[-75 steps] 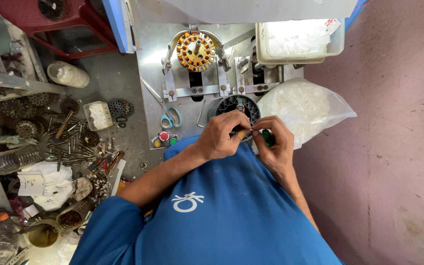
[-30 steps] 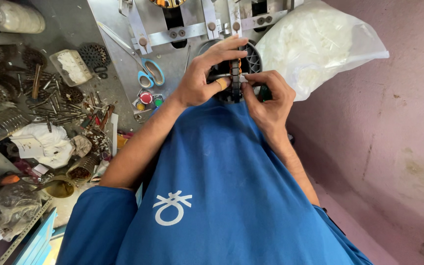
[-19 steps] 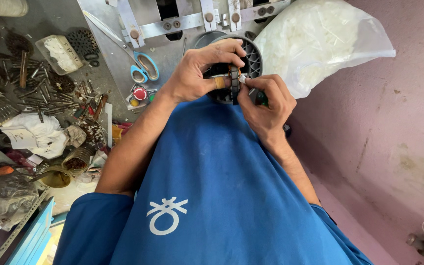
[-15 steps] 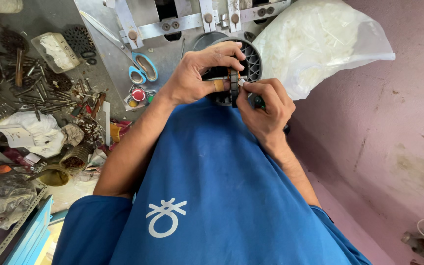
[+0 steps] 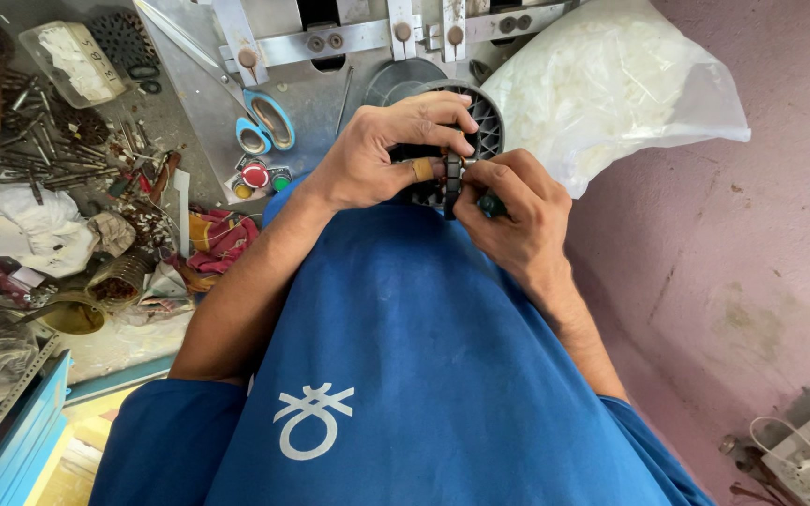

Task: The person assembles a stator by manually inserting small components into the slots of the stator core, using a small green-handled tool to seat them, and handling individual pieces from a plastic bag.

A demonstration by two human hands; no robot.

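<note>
A clear plastic bag (image 5: 611, 84) of white pieces bulges just right of the right hand (image 5: 517, 211), crowding that side. The dark slotted stator ring (image 5: 480, 117) sits under both hands against the body for steadiness. The left hand (image 5: 377, 155) curls over its rim, fingers clenched on it; the right pinches a small dark tool (image 5: 452, 183) at the ring's near edge. Scissors (image 5: 260, 117) lie left.
</note>
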